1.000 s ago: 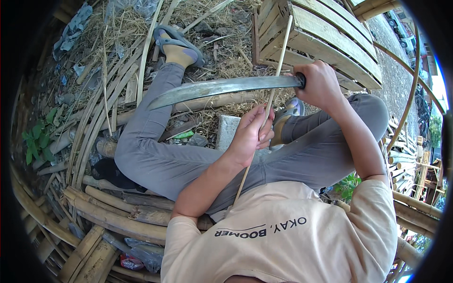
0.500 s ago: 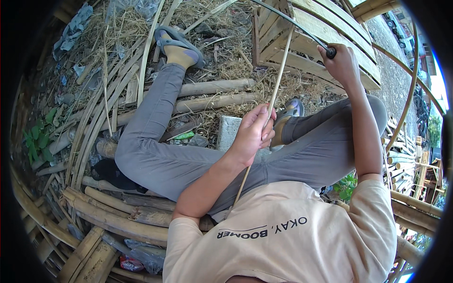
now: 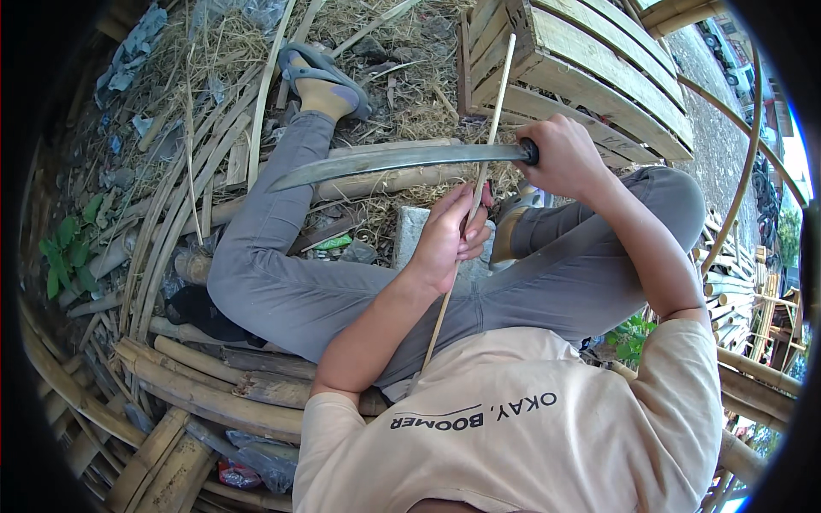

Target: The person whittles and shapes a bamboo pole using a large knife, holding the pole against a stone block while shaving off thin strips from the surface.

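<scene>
Grey, curved blade crosses the pale stick the left hand pinches, its black handle clenched by the right hand.

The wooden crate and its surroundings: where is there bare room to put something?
The wooden crate has a bare slatted face; grey pavement between it and the curved bamboo pole looks open. Crowded: bamboo strips left of the left leg, and where the machete and bamboo stick cross above the left hand.

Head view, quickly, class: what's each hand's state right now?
Left hand: closed, holding a long, thin, pale bamboo-like strip.
Right hand: closed, holding a long, curved, grey metal knife by its black handle.
</scene>
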Tool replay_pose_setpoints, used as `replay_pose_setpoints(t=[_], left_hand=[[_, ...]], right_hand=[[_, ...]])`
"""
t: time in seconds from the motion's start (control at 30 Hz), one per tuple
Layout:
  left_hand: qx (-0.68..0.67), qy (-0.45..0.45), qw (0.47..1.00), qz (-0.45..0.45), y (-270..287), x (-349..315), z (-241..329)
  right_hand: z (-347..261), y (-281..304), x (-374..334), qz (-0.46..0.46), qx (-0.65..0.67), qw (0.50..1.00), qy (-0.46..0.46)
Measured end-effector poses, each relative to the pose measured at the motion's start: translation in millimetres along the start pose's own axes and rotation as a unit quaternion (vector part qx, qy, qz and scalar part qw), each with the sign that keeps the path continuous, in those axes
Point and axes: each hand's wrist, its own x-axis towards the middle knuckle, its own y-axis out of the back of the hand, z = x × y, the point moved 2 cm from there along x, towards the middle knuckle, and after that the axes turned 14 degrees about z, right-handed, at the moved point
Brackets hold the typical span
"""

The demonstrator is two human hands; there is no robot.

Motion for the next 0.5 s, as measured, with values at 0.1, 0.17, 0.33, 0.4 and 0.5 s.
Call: replay_pose_setpoints(t=[0.1,0.17,0.33,0.4,0.5], left_hand=[[0.003,0.008,1.000,0.008,-1,-1,-3],[0.009,0.011,1.000,0.013,-3,-1,-5],[0.002,0.012,1.000,0.007,-3,-3,-5],[-0.002,0.011,1.000,-0.001,-3,-3,-4],[-0.009,0.016,1.000,-0.008,-4,-3,-3]], right_hand=[[2,-4,-2,0.043,-0.035,0.998,0.010],[4,-6,-1,0.045,-0.073,0.996,0.031],[14,0,5,0.058,-0.076,0.995,-0.004],[30,6,13,0.070,-0.083,0.994,-0.027],[55,19,22,0.084,-0.091,0.986,-0.112]])
